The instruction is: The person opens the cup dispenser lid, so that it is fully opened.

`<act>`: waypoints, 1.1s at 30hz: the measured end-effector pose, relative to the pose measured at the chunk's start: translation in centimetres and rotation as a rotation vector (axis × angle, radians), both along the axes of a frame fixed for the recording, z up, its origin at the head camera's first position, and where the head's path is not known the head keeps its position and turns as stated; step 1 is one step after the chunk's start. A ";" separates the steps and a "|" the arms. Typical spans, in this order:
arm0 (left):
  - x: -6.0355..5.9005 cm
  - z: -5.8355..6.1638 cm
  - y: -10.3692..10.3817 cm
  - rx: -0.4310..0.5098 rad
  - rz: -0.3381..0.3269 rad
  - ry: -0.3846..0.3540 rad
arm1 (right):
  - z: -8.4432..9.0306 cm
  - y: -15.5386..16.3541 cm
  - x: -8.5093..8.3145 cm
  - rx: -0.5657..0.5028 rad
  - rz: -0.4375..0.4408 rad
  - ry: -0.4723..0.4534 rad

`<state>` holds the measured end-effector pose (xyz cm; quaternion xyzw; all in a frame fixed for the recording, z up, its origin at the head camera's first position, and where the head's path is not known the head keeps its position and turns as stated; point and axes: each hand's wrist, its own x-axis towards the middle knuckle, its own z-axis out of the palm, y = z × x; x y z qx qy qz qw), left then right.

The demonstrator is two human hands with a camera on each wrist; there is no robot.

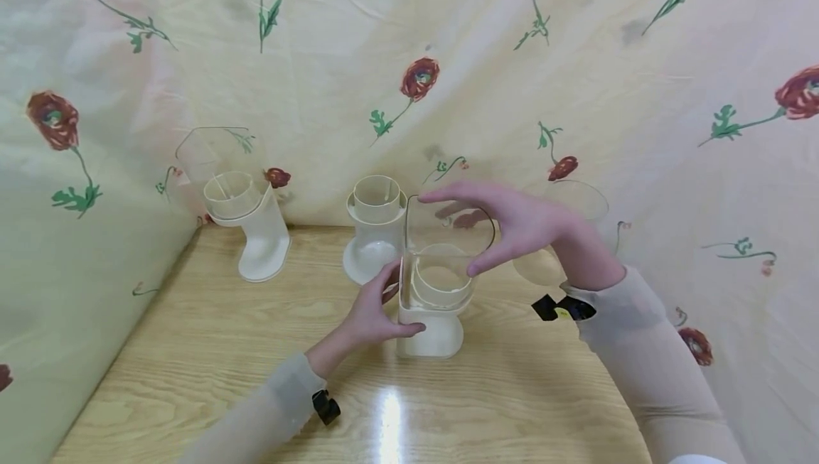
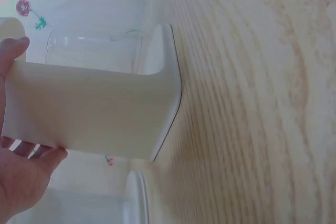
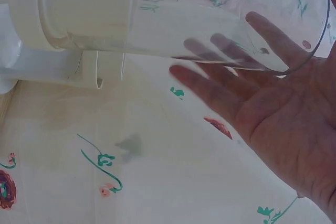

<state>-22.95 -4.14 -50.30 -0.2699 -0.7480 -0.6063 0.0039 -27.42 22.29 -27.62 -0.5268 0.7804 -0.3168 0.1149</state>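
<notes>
A clear plastic container (image 1: pixel 441 226), flat on its left side and rounded on its right, sits upright in the ring of a white stand (image 1: pixel 441 336) on the table. My left hand (image 1: pixel 371 311) grips the stand's upright below the ring, thumb in front; the left wrist view shows the fingers curled round the upright (image 2: pixel 84 108). Around the container's top is my right hand (image 1: pixel 512 219), thumb on the near side and fingers on the far side. In the right wrist view some of these fingers (image 3: pixel 236 90) show through the clear wall of the container (image 3: pixel 173 30).
Another white stand (image 1: pixel 377 236) is behind, close to my left fingers. At the far left stands a third white stand (image 1: pixel 262 244) under a clear container. Past my right forearm is a clear container's rim (image 1: pixel 601 201). A floral curtain (image 1: pixel 333 109) borders the wooden table (image 1: pixel 224 350).
</notes>
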 end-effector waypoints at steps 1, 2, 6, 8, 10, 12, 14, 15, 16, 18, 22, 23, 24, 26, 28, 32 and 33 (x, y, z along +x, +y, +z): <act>-0.1 -0.1 -0.1 0.003 -0.002 -0.001 | -0.1 0.0 0.0 0.000 0.000 -0.012; -0.2 -0.1 -0.1 0.005 -0.007 -0.002 | -0.3 0.0 0.0 -0.001 -0.001 -0.016; -0.6 -0.1 -0.4 -0.001 -0.027 -0.010 | -0.5 -0.1 0.0 -0.008 -0.011 -0.023; -0.6 -0.1 -0.5 -0.008 -0.030 -0.016 | -0.5 -0.1 0.0 -0.010 -0.009 -0.026; -0.5 -0.1 -0.6 -0.011 -0.030 -0.021 | -0.6 0.0 0.0 -0.011 -0.005 -0.033; -0.4 -0.1 -0.6 -0.011 -0.029 -0.021 | -0.8 0.1 -0.1 -0.014 0.006 -0.029; -0.3 -0.2 -0.6 0.000 -0.026 -0.021 | -0.9 0.1 -0.1 -0.019 0.015 -0.026; -0.3 -0.2 -0.6 0.007 -0.026 -0.020 | -1.0 0.0 -0.1 -0.021 0.017 -0.024; -0.3 -0.2 -0.6 0.015 -0.026 -0.020 | -1.0 0.0 -0.1 -0.024 0.018 -0.020; -0.4 -0.3 -0.6 0.028 -0.026 -0.023 | -0.9 -0.1 0.0 -0.029 0.016 -0.015; -0.6 -0.4 -0.6 0.040 -0.035 -0.032 | -0.8 -0.3 0.1 -0.029 0.006 -0.002; -0.6 -0.4 -0.6 0.041 -0.039 -0.034 | -0.7 -0.3 0.1 -0.031 0.005 0.002; -0.6 -0.4 -0.6 0.040 -0.042 -0.033 | -0.7 -0.3 0.1 -0.032 0.003 0.002; -0.6 -0.4 -0.6 0.041 -0.050 -0.032 | -0.7 -0.2 0.1 -0.033 0.001 0.003; -0.7 -0.4 -0.5 0.043 -0.056 -0.028 | -0.6 -0.2 0.1 -0.035 -0.002 0.003; -0.8 -0.4 -0.6 0.043 -0.059 -0.020 | -0.2 -0.1 0.1 -0.061 -0.001 -0.009; -0.8 -0.3 -0.6 0.040 -0.059 -0.018 | 0.0 -0.1 0.2 -0.077 -0.003 -0.016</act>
